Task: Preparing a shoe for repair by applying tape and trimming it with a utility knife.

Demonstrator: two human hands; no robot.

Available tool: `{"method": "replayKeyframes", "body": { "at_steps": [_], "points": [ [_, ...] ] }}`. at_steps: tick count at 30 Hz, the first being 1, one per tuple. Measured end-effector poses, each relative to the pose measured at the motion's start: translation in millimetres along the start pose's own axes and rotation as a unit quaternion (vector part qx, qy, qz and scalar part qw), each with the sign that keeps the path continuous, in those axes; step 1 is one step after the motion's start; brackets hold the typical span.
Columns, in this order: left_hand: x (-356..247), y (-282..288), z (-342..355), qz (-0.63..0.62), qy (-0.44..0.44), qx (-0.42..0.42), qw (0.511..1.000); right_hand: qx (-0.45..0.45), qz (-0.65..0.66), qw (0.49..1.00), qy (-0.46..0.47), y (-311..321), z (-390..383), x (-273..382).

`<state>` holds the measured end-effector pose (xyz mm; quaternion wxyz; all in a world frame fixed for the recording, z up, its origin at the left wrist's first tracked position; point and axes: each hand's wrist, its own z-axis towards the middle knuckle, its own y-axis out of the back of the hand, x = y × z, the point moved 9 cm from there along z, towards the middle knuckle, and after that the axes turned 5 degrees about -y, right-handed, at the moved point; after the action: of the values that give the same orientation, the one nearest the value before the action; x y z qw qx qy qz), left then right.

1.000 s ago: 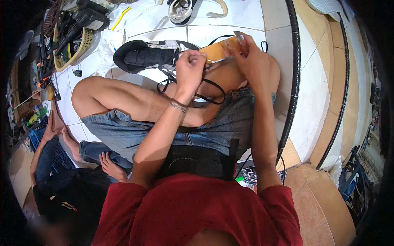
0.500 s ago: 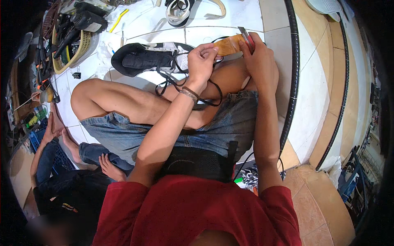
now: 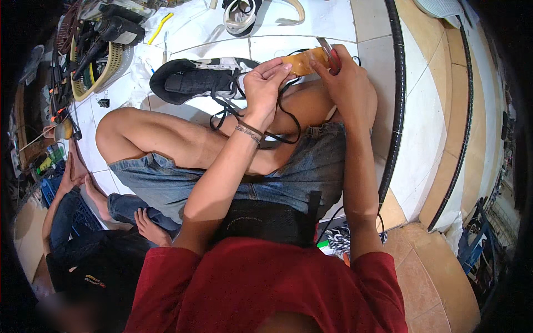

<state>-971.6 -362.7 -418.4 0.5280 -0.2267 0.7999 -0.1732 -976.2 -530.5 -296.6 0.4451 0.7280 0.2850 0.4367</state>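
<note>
My left hand (image 3: pixel 263 91) pinches the left end of an amber, slightly see-through strip (image 3: pixel 300 63) that looks like rubber. In my right hand (image 3: pixel 347 77) is a utility knife (image 3: pixel 334 59) with a red handle, its blade pointing up and to the left. The right fingers also reach the right end of the strip. Just left of my left hand, a black and white sneaker (image 3: pixel 191 81) lies on the tiled floor. Its loose black laces (image 3: pixel 297 125) trail over my leg, passing behind my left wrist.
A yellow basket (image 3: pixel 114 65) of tools and a dark bottle (image 3: pixel 119 29) stands far left. Another shoe (image 3: pixel 241 18) and a curved pale strip (image 3: pixel 294 16) lie at the far edge. Steps with black edging (image 3: pixel 397 105) rise on the right. A person (image 3: pixel 102 250) sits at lower left.
My left hand has shifted slightly left and down with the strip. The strip's surface has turned a little, and the right hand with the knife has moved slightly left.
</note>
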Motion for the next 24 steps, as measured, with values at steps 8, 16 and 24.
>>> {"method": "replayKeyframes", "body": {
  "at_steps": [8,16,24],
  "points": [
    [6,2,3,0.002,0.01,-0.007,1.0,0.001,0.0,1.0,-0.001,0,1,-2],
    [-22,-17,-2,0.104,-0.034,0.036,0.993,-0.039,0.076,0.957,0.277,-3,42,0],
    [-116,-56,-43,0.255,-0.205,0.123,0.937,0.159,0.172,0.951,0.203,-1,7,11]
  ]
}}
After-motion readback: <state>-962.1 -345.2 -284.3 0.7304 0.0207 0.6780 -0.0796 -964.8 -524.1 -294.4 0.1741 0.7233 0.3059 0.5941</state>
